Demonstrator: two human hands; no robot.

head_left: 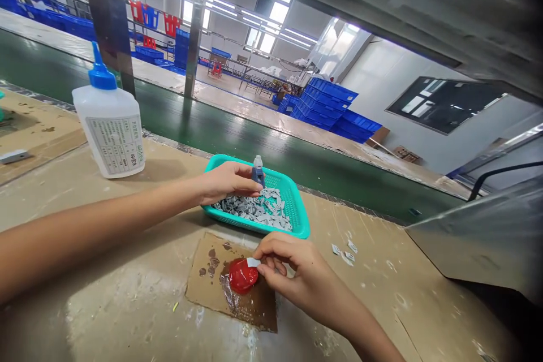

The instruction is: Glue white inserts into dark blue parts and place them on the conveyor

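Note:
Over the teal plastic basket (299, 212) my left hand (227, 181) is closed on a small dark blue-grey part with a pale, clear-looking tip (258, 172). Many small grey and white pieces (258, 209) fill the bottom of that basket. My right hand (288, 266) pinches a small white piece (253, 262) between thumb and fingertips, right at the edge of a red shallow dish (242, 277). The dish looks wet and glossy. Under it lies a cardboard piece (203, 288) with dark wet stains.
A white bottle with a blue nozzle cap (112, 124) stands at the left. Several small pieces (350, 251) lie on the table right of my right hand. Beyond the table runs a green conveyor belt (237, 136). A metal panel (479, 237) rises at the right; blue crates (324, 102) are stacked behind.

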